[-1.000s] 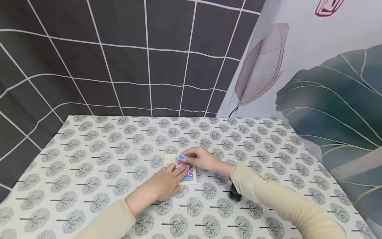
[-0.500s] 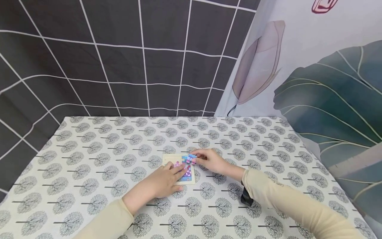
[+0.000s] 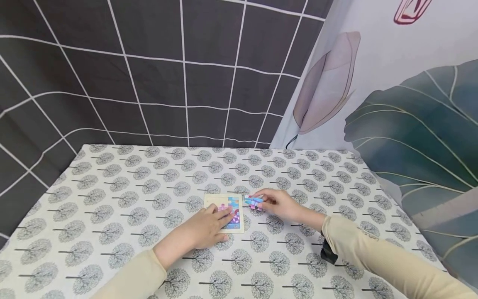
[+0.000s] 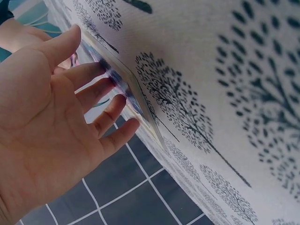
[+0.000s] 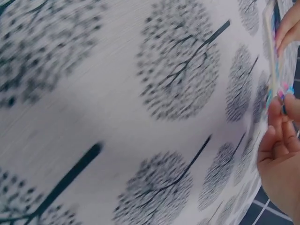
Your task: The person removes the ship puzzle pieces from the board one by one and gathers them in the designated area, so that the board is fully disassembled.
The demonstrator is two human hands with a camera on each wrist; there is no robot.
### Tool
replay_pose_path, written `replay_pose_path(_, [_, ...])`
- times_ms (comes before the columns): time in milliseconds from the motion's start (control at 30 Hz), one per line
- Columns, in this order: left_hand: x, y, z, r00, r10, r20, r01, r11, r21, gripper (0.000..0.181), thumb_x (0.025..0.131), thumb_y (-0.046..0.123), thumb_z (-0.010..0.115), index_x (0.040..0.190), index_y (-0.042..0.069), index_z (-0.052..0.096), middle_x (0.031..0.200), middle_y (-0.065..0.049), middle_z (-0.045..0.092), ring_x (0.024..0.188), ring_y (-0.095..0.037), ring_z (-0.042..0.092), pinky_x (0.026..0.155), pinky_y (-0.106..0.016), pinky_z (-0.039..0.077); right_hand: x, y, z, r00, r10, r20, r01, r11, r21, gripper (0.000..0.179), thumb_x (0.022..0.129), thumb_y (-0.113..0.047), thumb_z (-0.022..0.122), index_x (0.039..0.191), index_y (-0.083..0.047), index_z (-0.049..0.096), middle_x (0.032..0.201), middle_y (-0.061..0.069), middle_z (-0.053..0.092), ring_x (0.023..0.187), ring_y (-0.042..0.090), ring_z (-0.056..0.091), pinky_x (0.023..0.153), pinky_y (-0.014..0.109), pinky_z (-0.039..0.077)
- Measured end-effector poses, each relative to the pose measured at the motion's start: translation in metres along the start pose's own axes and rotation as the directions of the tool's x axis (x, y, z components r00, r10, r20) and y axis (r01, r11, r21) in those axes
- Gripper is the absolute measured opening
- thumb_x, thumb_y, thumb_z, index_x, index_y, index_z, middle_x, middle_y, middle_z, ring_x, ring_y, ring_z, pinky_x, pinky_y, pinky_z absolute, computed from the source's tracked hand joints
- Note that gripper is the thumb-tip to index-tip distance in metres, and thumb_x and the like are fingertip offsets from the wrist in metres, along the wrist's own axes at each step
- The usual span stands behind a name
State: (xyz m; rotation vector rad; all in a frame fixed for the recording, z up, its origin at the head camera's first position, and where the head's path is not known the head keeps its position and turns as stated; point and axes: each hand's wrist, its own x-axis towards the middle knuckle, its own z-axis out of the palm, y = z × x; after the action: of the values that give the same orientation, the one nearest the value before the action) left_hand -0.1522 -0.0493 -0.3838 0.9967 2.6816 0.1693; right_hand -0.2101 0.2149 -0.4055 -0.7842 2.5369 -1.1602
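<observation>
- From my head view I see one pale puzzle tray (image 3: 216,200) on the desk (image 3: 127,272); inside are pink and blue pieces (image 3: 234,202), partly covered, so I cannot count.
- My left hand (image 3: 208,226) rests on it, relaxed.
- My right hand (image 3: 280,203) pinches at least one blue-pink piece (image 3: 254,202), just beside the tray.

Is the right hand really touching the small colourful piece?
Touching. The head view shows the right hand pinching the colourful piece at its right end, with no gap between.
</observation>
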Motion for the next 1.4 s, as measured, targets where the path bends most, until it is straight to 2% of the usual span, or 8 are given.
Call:
replay_pose_path(133, [0.0,-0.001,0.001,1.0,0.004,-0.004,-0.004,1.0,0.001,0.061,0.091,0.043,0.052,0.142,0.012,0.039,0.15,-0.001,0.033,0.113,-0.022,0.042,0.106,-0.04,0.035,-0.004,0.004,-0.005,1.0,-0.001,0.0,0.001,1.0,-0.027,0.032,0.086,-0.007,0.063,0.118,-0.008,0.062,0.086,0.001,0.064,0.071,0.012,0.057,0.064,0.023,0.054])
replay_pose_path(333, [0.0,0.0,0.0,1.0,-0.011,-0.001,0.011,1.0,0.003,0.061,0.091,0.043,0.054,0.142,0.014,0.039,0.15,0.0,0.034,0.111,-0.021,0.042,0.105,-0.039,0.036,-0.01,0.009,-0.011,0.999,0.034,0.004,-0.033,0.998,-0.055,0.03,0.087,-0.011,0.064,0.117,-0.011,0.063,0.085,-0.003,0.063,0.069,0.009,0.055,0.061,0.021,0.051])
replay_pose_path(500, [0.002,0.004,-0.004,1.0,-0.022,0.013,0.022,1.0,0.013,0.059,0.091,0.042,0.054,0.141,0.014,0.042,0.149,0.001,0.036,0.109,-0.02,0.044,0.102,-0.038,0.039,-0.012,0.015,-0.013,0.998,0.048,-0.05,-0.053,0.993,-0.108,0.029,0.087,-0.009,0.064,0.116,-0.01,0.063,0.084,-0.002,0.064,0.066,0.008,0.053,0.057,0.021,0.049])
replay_pose_path(633, [0.003,0.004,-0.005,0.999,-0.029,0.022,0.028,1.0,0.008,0.058,0.091,0.042,0.054,0.14,0.014,0.043,0.148,0.001,0.036,0.107,-0.019,0.044,0.102,-0.038,0.04,-0.012,0.018,-0.012,0.992,0.074,-0.098,-0.087,0.987,-0.137,0.029,0.086,-0.008,0.065,0.115,-0.011,0.064,0.084,-0.001,0.066,0.069,0.008,0.055,0.059,0.022,0.051])
replay_pose_path(833, [0.004,0.001,-0.004,0.999,-0.032,0.031,0.032,0.999,-0.001,0.058,0.091,0.043,0.053,0.141,0.015,0.042,0.149,0.002,0.035,0.106,-0.018,0.044,0.1,-0.038,0.041,-0.01,0.021,-0.011,0.988,0.089,-0.126,-0.108,0.982,-0.152,0.028,0.084,-0.007,0.066,0.112,-0.011,0.065,0.082,-0.003,0.064,0.071,0.008,0.056,0.06,0.022,0.051])
replay_pose_path(1133, [0.003,0.003,-0.005,0.998,-0.051,0.035,0.05,0.999,0.02,0.058,0.09,0.042,0.055,0.141,0.016,0.043,0.149,0.002,0.034,0.103,-0.017,0.044,0.095,-0.034,0.044,-0.006,0.015,-0.007,0.976,0.022,-0.217,-0.087,0.952,-0.294,0.021,0.079,-0.008,0.072,0.1,-0.008,0.07,0.081,0.002,0.069,0.07,0.009,0.062,0.063,0.02,0.054])
replay_pose_path(1333, [0.004,0.004,-0.004,0.998,-0.055,0.027,0.055,0.998,0.007,0.059,0.09,0.042,0.055,0.141,0.015,0.042,0.15,0.001,0.033,0.112,-0.022,0.044,0.099,-0.037,0.042,-0.005,0.006,-0.008,0.96,0.079,-0.268,-0.164,0.936,-0.311,0.018,0.077,-0.012,0.075,0.094,-0.01,0.073,0.083,0.005,0.072,0.071,0.014,0.067,0.064,0.026,0.056])
replay_pose_path(1400, [0.003,0.005,-0.004,0.998,-0.06,0.026,0.06,0.998,-0.002,0.059,0.09,0.041,0.056,0.141,0.015,0.042,0.15,0.001,0.033,0.119,-0.025,0.043,0.103,-0.04,0.04,-0.002,0.005,-0.009,0.954,0.127,-0.273,-0.207,0.935,-0.289,0.017,0.076,-0.013,0.075,0.093,-0.01,0.074,0.084,0.006,0.072,0.07,0.013,0.066,0.062,0.026,0.055])
